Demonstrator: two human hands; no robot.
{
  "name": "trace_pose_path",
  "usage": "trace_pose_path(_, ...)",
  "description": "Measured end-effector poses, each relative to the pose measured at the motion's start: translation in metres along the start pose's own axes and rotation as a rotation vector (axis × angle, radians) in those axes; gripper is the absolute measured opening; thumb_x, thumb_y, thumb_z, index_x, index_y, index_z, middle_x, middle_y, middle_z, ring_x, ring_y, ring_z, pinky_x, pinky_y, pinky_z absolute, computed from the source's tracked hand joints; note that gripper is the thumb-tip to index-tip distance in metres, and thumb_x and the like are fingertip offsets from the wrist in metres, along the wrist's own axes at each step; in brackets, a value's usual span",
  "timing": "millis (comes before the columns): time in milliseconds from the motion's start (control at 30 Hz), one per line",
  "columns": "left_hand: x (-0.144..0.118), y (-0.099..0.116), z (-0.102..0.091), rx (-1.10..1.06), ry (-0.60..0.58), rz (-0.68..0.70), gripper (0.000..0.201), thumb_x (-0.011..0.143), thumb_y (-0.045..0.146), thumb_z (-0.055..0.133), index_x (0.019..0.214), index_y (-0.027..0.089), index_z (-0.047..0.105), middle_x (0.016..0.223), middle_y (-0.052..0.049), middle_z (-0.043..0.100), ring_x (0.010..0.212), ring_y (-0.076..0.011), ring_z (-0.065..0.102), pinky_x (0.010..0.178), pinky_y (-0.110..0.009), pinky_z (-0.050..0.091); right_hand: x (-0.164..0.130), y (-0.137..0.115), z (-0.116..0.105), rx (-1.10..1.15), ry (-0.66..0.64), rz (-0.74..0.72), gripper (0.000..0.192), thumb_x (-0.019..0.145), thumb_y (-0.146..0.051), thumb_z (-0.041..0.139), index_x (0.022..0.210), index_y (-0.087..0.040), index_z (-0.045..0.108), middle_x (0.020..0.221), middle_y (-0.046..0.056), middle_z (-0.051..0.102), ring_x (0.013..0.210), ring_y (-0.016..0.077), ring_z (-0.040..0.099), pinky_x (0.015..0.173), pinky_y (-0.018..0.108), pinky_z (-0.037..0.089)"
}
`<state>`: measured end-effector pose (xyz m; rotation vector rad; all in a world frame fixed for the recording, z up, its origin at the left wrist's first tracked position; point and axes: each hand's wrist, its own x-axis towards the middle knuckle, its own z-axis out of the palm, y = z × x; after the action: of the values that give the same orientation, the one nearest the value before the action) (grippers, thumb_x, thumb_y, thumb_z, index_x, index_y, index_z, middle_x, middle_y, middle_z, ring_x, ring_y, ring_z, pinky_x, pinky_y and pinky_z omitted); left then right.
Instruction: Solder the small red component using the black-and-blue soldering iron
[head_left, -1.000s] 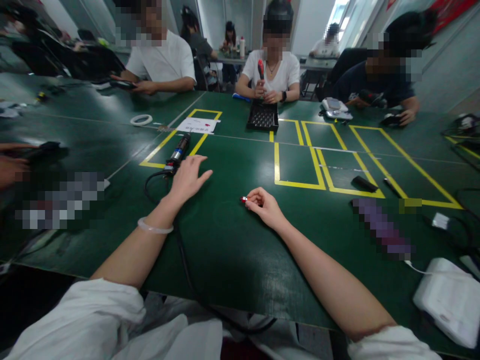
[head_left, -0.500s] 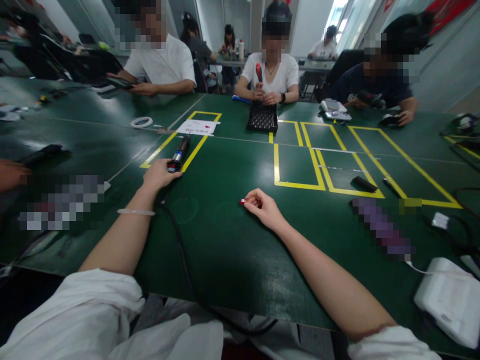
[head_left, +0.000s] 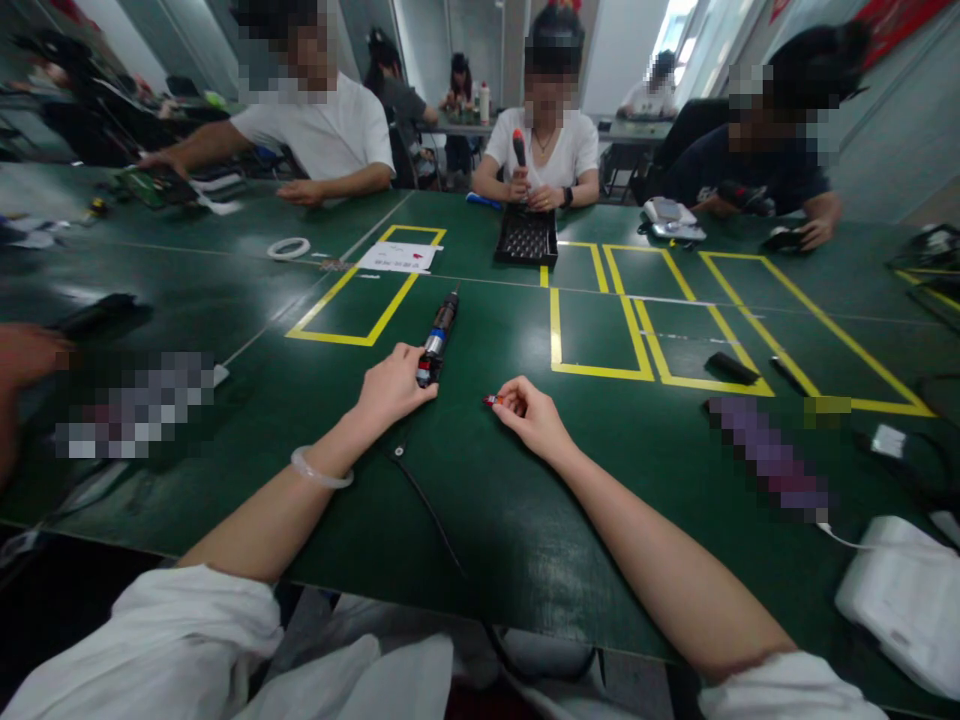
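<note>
My left hand [head_left: 394,388] is closed around the rear end of a slim black electric screwdriver [head_left: 441,328] with a blue and silver band. Its thin bit points away from me, low over the green table [head_left: 517,540]. A dark cord [head_left: 429,505] lies on the table below that wrist. To the right, my right hand [head_left: 536,420] rests on the tabletop, its fingers curled in a pinch. From the fingertips pokes a small red piece [head_left: 492,400], too small to make out its kind. A gap separates it from the screwdriver.
Yellow tape outlines [head_left: 600,372] mark the table, with a paper sheet [head_left: 401,257] and a tape roll [head_left: 289,248] at the far left. A white box [head_left: 900,600] stands at right. Opposite, a co-worker holds a red-tipped tool [head_left: 519,150] over a black tray [head_left: 527,240].
My left hand has moved right with the screwdriver, out of the left yellow outline and nearer my right hand, which stays put. Across the table, a co-worker has stretched an arm to the left.
</note>
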<state>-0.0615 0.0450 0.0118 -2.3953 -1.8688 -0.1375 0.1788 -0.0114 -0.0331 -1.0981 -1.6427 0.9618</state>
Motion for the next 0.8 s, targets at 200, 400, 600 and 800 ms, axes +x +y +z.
trace_pose_path(200, -0.030, 0.060, -0.007, -0.028, -0.005, 0.230, 0.054, 0.083, 0.041, 0.055, 0.130, 0.017, 0.048, 0.125, -0.011, 0.055, 0.098, -0.0259, 0.062, 0.075, -0.034, 0.051, -0.001, 0.000, -0.002, -0.115, 0.038, -0.002, 0.011, 0.082, -0.027, 0.059, 0.087, -0.021, 0.051, 0.069, -0.004, 0.055, 0.062, 0.0122, 0.051, 0.062, 0.025, 0.041)
trace_pose_path(400, -0.041, 0.081, -0.010, -0.077, -0.015, 0.341, 0.054, 0.084, 0.036, 0.055, 0.133, 0.015, 0.045, 0.129, -0.011, 0.054, 0.101, -0.0256, 0.060, 0.083, -0.037, 0.051, -0.002, 0.002, -0.002, -0.270, -0.024, -0.013, 0.011, 0.080, -0.025, 0.062, 0.081, -0.021, 0.051, 0.064, -0.005, 0.053, 0.060, 0.0120, 0.051, 0.060, 0.023, 0.038)
trace_pose_path(600, -0.038, 0.077, -0.007, -0.136, -0.046, 0.316, 0.051, 0.085, 0.037, 0.055, 0.132, 0.020, 0.046, 0.131, -0.011, 0.054, 0.104, -0.0264, 0.062, 0.084, -0.038, 0.051, -0.002, 0.001, -0.002, -0.215, -0.047, -0.059, 0.010, 0.081, -0.023, 0.060, 0.088, -0.021, 0.053, 0.066, -0.006, 0.052, 0.059, 0.0116, 0.050, 0.060, 0.023, 0.038)
trace_pose_path(800, -0.034, 0.069, -0.002, -0.223, -0.076, 0.307, 0.056, 0.083, 0.041, 0.057, 0.134, 0.023, 0.044, 0.135, -0.010, 0.052, 0.109, -0.0274, 0.061, 0.082, -0.037, 0.052, -0.003, -0.001, -0.004, -0.196, -0.033, -0.078, 0.007, 0.079, -0.022, 0.057, 0.083, -0.021, 0.051, 0.065, -0.005, 0.049, 0.058, 0.0114, 0.048, 0.060, 0.023, 0.038)
